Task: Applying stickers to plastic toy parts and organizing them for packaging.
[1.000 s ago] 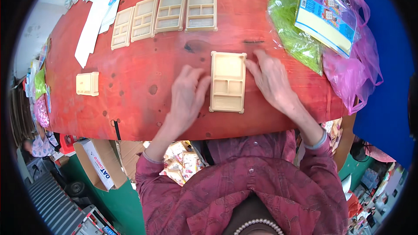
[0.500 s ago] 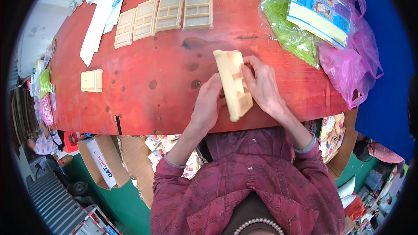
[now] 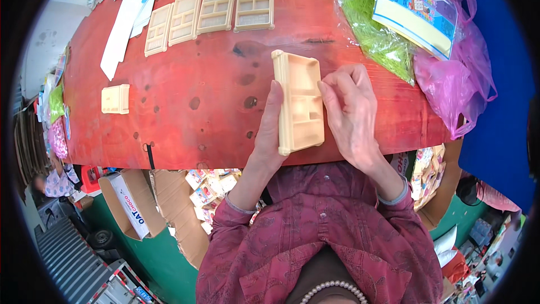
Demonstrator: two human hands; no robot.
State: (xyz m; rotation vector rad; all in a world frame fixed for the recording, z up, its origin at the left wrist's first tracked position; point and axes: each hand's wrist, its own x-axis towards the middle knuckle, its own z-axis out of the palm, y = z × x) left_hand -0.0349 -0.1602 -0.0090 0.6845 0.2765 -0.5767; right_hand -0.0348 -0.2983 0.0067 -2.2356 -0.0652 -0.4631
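Observation:
My left hand (image 3: 266, 130) holds a small cream plastic compartment tray (image 3: 285, 104) along its left side, thumb against the outer wall and other fingers hidden beneath. The tray is tilted above the table's near edge, its divided inside showing toward the right. At the tray's right edge is my right hand (image 3: 352, 114), with curled fingers and the thumb and fingertips pressed together. Whether a small piece sits in that pinch is hidden. Several similar cream trays (image 3: 254, 3) lie in a row at the far left of the table, and one cream piece (image 3: 115, 99) lies apart, nearer.
The red table (image 3: 197, 79) carries white papers (image 3: 121, 36) at far left. Right of my hands are a clear bag of green shreds (image 3: 368, 28), printed cards (image 3: 415, 8) and a pink plastic bag (image 3: 455, 87). Below the near edge stand cardboard boxes (image 3: 132, 205) and small packets (image 3: 211, 191).
The tray has turned so its compartments show more. My right hand has shifted right, fingers curling into a pinch at its edge. My left hand keeps its hold.

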